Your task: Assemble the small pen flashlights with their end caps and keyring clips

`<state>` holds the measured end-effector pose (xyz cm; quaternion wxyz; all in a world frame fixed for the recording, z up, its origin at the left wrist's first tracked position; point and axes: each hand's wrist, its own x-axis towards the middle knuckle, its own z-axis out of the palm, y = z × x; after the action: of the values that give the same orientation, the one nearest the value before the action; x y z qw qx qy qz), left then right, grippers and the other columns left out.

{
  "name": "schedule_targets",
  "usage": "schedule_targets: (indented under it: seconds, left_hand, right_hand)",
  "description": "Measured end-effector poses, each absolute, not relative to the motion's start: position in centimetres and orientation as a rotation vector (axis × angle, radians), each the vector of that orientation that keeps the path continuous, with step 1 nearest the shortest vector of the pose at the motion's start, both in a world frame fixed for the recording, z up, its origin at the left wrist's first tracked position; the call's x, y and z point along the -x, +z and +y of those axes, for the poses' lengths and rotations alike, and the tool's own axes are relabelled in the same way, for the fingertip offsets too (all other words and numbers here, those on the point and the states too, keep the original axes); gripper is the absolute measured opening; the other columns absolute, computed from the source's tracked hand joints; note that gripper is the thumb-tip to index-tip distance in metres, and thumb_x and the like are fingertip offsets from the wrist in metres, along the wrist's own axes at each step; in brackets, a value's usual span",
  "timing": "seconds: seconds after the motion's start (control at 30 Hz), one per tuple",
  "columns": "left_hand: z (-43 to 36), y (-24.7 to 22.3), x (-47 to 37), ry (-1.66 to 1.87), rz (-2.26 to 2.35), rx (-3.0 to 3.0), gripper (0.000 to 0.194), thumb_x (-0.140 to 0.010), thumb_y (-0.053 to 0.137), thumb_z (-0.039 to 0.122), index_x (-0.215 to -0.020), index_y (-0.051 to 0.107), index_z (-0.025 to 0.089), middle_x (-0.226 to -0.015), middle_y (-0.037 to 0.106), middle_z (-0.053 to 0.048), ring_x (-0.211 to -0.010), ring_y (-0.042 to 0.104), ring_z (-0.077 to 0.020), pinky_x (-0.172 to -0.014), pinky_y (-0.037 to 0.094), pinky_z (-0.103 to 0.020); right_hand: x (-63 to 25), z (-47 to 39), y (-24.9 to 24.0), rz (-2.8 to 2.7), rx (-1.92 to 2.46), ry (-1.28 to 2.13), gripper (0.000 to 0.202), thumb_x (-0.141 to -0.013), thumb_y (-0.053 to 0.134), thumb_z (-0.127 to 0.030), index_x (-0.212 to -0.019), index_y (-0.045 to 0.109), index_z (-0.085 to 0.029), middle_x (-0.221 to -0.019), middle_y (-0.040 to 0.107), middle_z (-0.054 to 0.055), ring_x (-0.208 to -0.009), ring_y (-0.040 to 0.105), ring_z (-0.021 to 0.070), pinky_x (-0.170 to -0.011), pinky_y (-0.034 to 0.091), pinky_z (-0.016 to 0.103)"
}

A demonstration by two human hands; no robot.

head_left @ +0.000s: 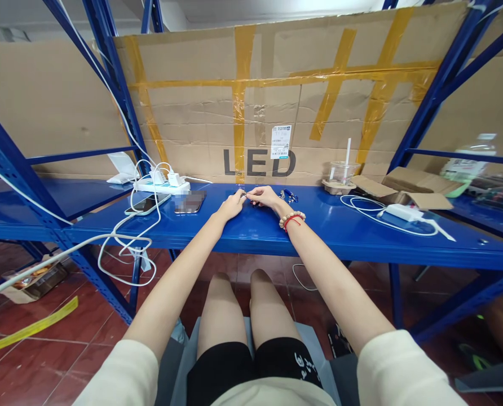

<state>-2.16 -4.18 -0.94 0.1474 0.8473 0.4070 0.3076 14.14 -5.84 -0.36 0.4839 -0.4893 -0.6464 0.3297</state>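
Note:
Both hands meet over the blue metal shelf (251,237), near its middle. My left hand (232,205) is closed, its fingertips pinching something small and dark, too small to name. My right hand (265,196) reaches in from the other side, thumb and fingers pinched at the same spot. What lies between the fingertips is mostly hidden. Just right of my right hand lies a small heap of blue and metallic pieces (289,196), their kind unclear. More dark bits show partly under my right palm. A beaded bracelet (292,220) with a red cord is on my right wrist.
To the left lie two phones (148,204) and a white power strip (162,185) with tangled cables (128,237) hanging over the edge. At right are a plastic cup (341,173) with a straw, a white charger (404,212) and an open carton (416,183). Taped cardboard (192,124) stands behind.

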Motion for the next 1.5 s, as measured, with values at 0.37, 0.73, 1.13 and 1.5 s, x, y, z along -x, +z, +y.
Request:
schedule_targets:
  seconds: [0.37,0.73,1.13,1.5]
  left_hand:
    - [-5.0,-0.4,2.3,0.864,1.040,-2.542,0.019,-0.089,0.035,0.031,-0.098,0.050,0.022,-0.084,0.064,-0.004,-0.083,0.061,-0.0208,-0.079,0.045,-0.035]
    - [-4.5,-0.7,2.0,0.903,1.096,-2.506,0.027,-0.091,0.033,0.037,-0.101,0.053,0.021,-0.089,0.066,-0.006,-0.086,0.061,-0.0215,-0.081,0.046,-0.035]
    - [-3.9,-1.0,1.5,1.030,1.050,-2.451,0.024,-0.093,0.031,0.025,-0.101,0.050,0.015,-0.083,0.062,-0.008,-0.082,0.059,-0.0186,-0.081,0.045,-0.033]
    - [-5.7,0.3,2.1,0.943,1.149,-2.447,0.033,-0.093,0.028,0.040,-0.110,0.052,0.026,-0.094,0.065,-0.004,-0.090,0.060,-0.0196,-0.077,0.044,-0.030]
  right_hand:
    - [-14.3,-6.8,0.2,-1.640,1.172,0.775,0.036,-0.058,0.077,-0.045,-0.062,0.062,-0.013,-0.046,0.054,-0.003,-0.042,0.047,0.0052,-0.037,0.033,0.015]
    - [-13.6,-6.8,0.5,-1.519,1.260,0.795,0.037,-0.060,0.075,-0.048,-0.066,0.065,-0.013,-0.052,0.057,-0.001,-0.046,0.050,0.0056,-0.039,0.034,0.015]
    - [-12.8,-8.0,1.4,-1.362,1.228,0.842,0.026,-0.074,0.068,-0.040,-0.070,0.064,-0.014,-0.050,0.055,-0.002,-0.047,0.051,0.0052,-0.042,0.035,0.014]
    - [-12.9,-8.0,1.4,-1.302,1.161,0.920,0.025,-0.070,0.072,-0.038,-0.066,0.063,-0.015,-0.047,0.053,-0.004,-0.043,0.047,0.0040,-0.042,0.036,0.014]
